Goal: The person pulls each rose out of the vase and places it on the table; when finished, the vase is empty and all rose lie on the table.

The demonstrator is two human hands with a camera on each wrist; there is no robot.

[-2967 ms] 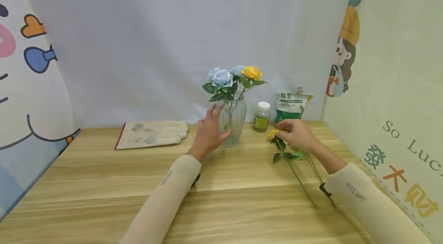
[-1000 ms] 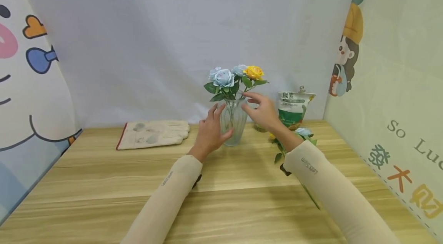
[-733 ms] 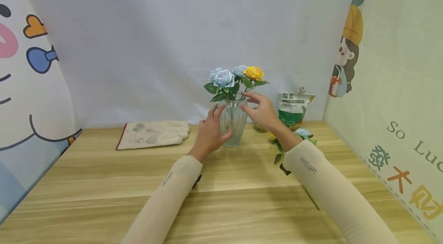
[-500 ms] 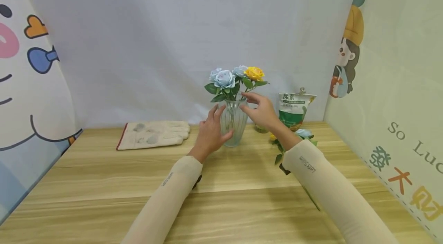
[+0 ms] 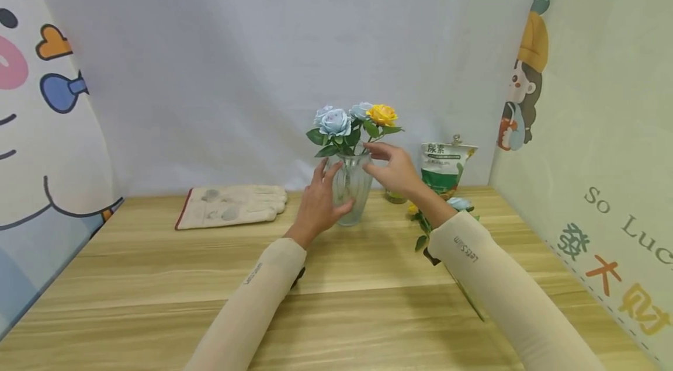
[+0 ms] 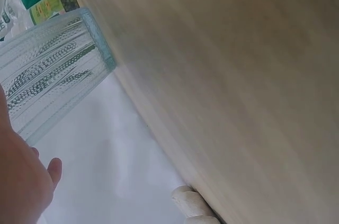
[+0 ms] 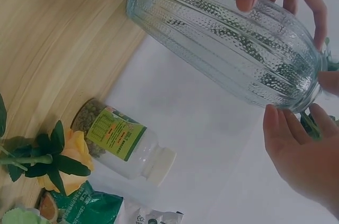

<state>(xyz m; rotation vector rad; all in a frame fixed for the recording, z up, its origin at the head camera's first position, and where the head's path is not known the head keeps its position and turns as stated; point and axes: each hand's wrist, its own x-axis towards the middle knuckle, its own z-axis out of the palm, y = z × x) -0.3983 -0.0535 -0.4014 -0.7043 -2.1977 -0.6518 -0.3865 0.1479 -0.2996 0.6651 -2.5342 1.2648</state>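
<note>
A ribbed clear glass vase (image 5: 356, 198) stands on the table with pale blue roses (image 5: 335, 122) and one yellow rose (image 5: 382, 114) in it. My left hand (image 5: 317, 201) holds its body from the left, thumb across the front and fingers round the side. At the neck, my right hand (image 5: 398, 172) grips just below the rim from the right. The right wrist view has the vase slanting across it, with fingers of both hands on the glass. Another yellow rose (image 7: 79, 152) and a pale blue rose (image 5: 459, 204) lie on the table, partly behind the right arm.
A cream work glove (image 5: 233, 205) lies flat at the back left. Behind the right hand are a white-capped jar (image 7: 119, 135) with a green label and a clipped green-and-white pouch (image 5: 443, 167). A pale curtain (image 5: 226, 67) hangs behind the table (image 5: 173, 289).
My right hand has left the yellow rose on the table and moved left to the vase's neck. The left hand stays at the vase. Lately the vase has shifted slightly left.
</note>
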